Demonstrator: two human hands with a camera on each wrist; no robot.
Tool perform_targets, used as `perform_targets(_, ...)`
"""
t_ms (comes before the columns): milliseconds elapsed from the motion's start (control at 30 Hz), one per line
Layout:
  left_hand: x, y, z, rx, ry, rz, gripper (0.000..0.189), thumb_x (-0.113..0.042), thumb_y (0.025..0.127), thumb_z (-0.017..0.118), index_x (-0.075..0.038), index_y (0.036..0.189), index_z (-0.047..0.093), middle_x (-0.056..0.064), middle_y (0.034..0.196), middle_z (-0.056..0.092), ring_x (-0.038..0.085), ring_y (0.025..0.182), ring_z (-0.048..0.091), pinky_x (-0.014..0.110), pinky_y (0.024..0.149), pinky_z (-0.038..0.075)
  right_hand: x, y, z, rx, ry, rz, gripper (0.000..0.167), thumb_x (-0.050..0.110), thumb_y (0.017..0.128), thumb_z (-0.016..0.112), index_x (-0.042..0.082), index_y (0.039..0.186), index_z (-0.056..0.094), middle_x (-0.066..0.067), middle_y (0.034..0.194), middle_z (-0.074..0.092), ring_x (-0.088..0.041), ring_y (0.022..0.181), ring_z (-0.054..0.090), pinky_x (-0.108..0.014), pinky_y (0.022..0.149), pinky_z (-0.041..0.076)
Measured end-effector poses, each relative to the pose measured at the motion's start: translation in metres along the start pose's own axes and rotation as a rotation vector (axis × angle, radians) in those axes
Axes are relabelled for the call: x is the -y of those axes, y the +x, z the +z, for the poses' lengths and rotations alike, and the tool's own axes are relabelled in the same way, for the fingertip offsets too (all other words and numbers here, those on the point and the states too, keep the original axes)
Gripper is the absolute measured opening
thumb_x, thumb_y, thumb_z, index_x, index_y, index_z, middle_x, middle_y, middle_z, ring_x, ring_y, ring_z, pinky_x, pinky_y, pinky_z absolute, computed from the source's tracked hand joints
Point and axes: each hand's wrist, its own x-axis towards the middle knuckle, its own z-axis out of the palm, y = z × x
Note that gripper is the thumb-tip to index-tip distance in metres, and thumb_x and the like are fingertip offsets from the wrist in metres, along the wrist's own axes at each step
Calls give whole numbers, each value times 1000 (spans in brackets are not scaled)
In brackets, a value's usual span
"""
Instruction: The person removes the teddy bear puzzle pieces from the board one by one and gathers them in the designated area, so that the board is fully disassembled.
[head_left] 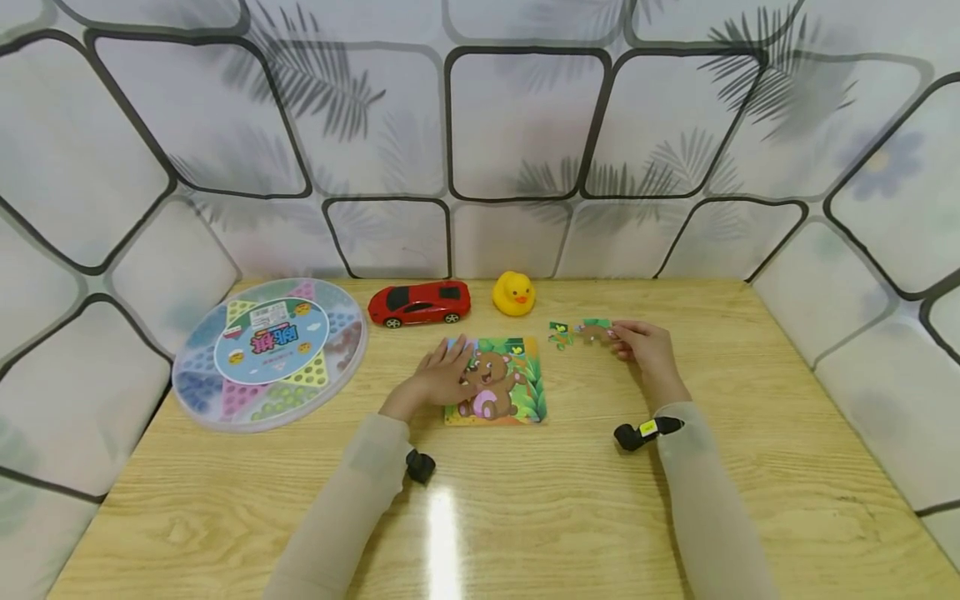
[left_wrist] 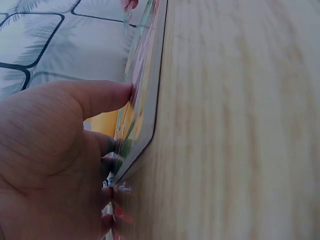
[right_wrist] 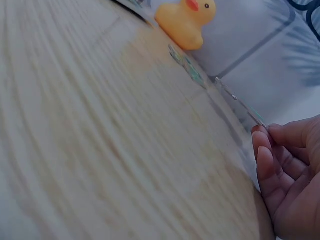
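A bear jigsaw puzzle lies flat on the table between the hands. My left hand rests on its left side with fingers spread; in the left wrist view this hand has its thumb on the face of the puzzle. My right hand pinches a joined bit of brown and green jigsaw pieces by its right end. From the right wrist, the hand grips the thin pieces edge-on between thumb and fingers. Several loose jigsaw pieces lie just right of the puzzle.
Behind the puzzle stand a red toy car and a yellow rubber duck. A round Chinese checkers set lies at the left. A patterned curtain-like wall borders the table at the back and sides.
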Motion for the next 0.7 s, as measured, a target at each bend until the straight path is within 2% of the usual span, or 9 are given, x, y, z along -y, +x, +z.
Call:
perform_targets(233,2,2,1,4,25,-9,76,-41,98,44,-10,153,2,9,158,-11,33,143,-13,53,113,-2,-1,7,-3,1,-73,25,33,8,94,57,-12,120,55,7,70,67,-3,56,60,-15,48,48)
perform_targets(433,1,1,-2,4,22,-9,76,-42,98,44,-9,152,3,9,158,-10,33,143,-13,54,113,-2,-1,9,-3,10,-134,4,35,7,94,58,-14,121,54,8,68,66,-2,55,59,-15,46,47)
perform_targets(700,2,3,0,11,32,-17,77,-41,97,45,-12,153,0,7,158,-11,32,143,-13,52,113,-3,-6,11,-4,-44,-240,-18,30,7,94,57,-10,118,57,9,71,62,-1,56,58,-16,49,48)
